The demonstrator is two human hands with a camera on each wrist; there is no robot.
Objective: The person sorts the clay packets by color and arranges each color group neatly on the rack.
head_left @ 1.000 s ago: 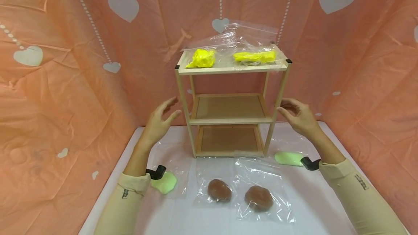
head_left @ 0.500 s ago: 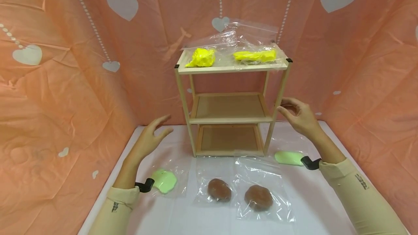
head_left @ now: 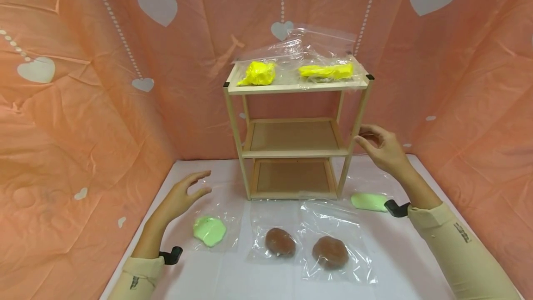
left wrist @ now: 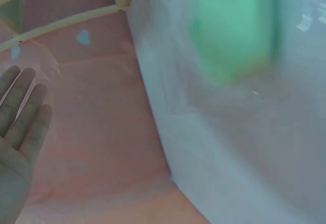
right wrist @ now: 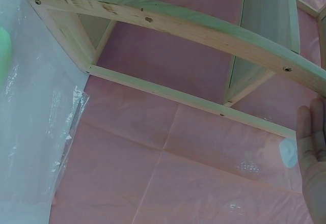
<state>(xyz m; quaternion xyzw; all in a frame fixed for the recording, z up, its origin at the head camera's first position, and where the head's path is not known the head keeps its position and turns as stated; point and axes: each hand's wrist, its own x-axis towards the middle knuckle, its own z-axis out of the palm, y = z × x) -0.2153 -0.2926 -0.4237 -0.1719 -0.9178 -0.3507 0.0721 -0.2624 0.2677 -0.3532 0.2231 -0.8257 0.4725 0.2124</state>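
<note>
My left hand (head_left: 180, 198) hovers over the left of the table with fingers and thumb spread apart, holding nothing. Just right of it lies a pale green lump (head_left: 209, 231) in a clear bag; in the left wrist view the green lump (left wrist: 232, 25) is blurred. A three-tier wooden shelf (head_left: 295, 154) stands at the back centre. Beside its right front leg is my right hand (head_left: 382, 149), fingertips at the wood. Straight fingers show in the right wrist view, where the hand (right wrist: 313, 152) is partly cut off; whether they touch the leg, I cannot tell.
Bagged bright yellow lumps (head_left: 260, 73) (head_left: 326, 71) sit on the top tier. In front of the shelf lie two bagged brown lumps (head_left: 280, 242) (head_left: 330, 252). Another green lump (head_left: 368, 202) lies by the right wrist. A pink cloth with hearts (head_left: 200, 27) surrounds the table.
My left hand has moved away from the shelf's left leg, down and to the left, uncovering the left green lump. The right hand stays by the right leg.
</note>
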